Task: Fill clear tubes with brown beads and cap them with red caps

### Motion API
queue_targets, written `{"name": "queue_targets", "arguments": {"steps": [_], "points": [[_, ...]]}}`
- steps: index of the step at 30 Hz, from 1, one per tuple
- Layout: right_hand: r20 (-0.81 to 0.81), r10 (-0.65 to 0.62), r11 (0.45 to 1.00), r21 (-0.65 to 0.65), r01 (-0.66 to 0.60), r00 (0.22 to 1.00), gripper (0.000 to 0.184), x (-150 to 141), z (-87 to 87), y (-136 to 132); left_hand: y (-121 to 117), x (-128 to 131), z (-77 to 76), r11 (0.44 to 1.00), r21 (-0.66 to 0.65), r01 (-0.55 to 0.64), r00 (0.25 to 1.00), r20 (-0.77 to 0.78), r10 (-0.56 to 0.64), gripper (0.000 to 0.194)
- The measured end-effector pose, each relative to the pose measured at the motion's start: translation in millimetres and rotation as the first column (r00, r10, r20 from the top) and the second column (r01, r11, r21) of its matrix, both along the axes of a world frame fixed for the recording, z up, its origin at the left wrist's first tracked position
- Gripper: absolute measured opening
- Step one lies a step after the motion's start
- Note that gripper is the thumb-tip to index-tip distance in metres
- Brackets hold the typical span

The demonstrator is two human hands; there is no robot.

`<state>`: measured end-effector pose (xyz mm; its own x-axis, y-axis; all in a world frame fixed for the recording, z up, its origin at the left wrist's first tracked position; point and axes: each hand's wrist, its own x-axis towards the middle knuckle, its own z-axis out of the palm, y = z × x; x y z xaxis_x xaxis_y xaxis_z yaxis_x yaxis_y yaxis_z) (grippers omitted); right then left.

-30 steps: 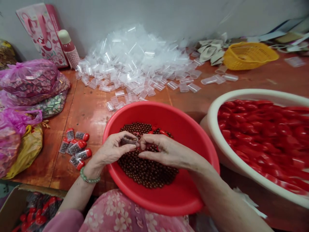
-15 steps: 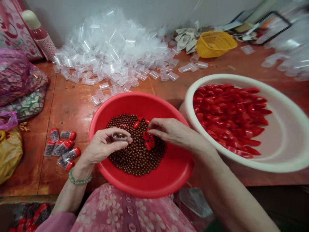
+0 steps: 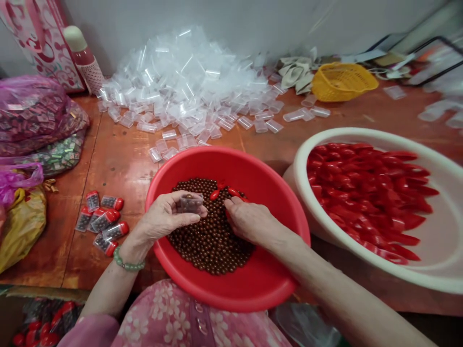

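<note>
My left hand (image 3: 170,214) holds a small clear plastic container (image 3: 191,203) between thumb and fingers, above the left part of the red basin (image 3: 231,299). Brown beads (image 3: 213,250) are heaped in that basin. On the bead heap's right side, my right hand (image 3: 251,219) is closed, its curled fingertips down among the beads; what they hold is hidden. Just beyond those fingers lie a few small red plastic pieces (image 3: 214,194).
Many clear containers (image 3: 188,86) are piled at the back. A white basin (image 3: 356,262) of red caps (image 3: 372,193) stands right. Several filled, red-capped containers (image 3: 104,220) lie left, near bagged packets (image 3: 29,115). A yellow basket (image 3: 343,82) and a bottle (image 3: 83,58) stand behind.
My right hand has lowered into the beads, and the red pieces by its fingers no longer show. The container in my left hand has tilted, its side now visible. The whole view has shifted.
</note>
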<state>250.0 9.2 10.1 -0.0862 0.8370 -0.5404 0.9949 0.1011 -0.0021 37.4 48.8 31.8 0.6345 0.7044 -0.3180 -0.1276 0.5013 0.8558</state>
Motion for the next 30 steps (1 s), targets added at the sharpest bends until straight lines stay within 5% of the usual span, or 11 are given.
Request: {"name": "queue_targets", "arguments": {"steps": [12, 20, 26, 30], "points": [[-0.048, 0.077, 0.996, -0.033, -0.079, 0.996, 0.022, 10, -4.5, -11, 0, -2, -7.8, 0.997, -0.046, 0.058, 0.996, 0.075, -0.055, 0.036], [-0.041, 0.137, 0.986, -0.093, -0.141, 0.990, 0.035, 10, -3.8, -24, -6, 1, -7.2, 0.946, 0.305, 0.112, 0.989, -0.129, -0.076, 0.021], [-0.112, 0.192, 0.976, -0.078, -0.201, 0.975, 0.027, 7, 3.6, -32, 0, 2, -7.4, 0.969, 0.197, 0.149, 0.987, -0.081, -0.136, 0.023], [-0.214, 0.174, 0.959, -0.187, -0.215, 0.961, 0.016, 11, 8.3, -31, 0, 1, -6.2, 0.980, 0.154, 0.126, 0.991, -0.061, -0.118, 0.024]]}}
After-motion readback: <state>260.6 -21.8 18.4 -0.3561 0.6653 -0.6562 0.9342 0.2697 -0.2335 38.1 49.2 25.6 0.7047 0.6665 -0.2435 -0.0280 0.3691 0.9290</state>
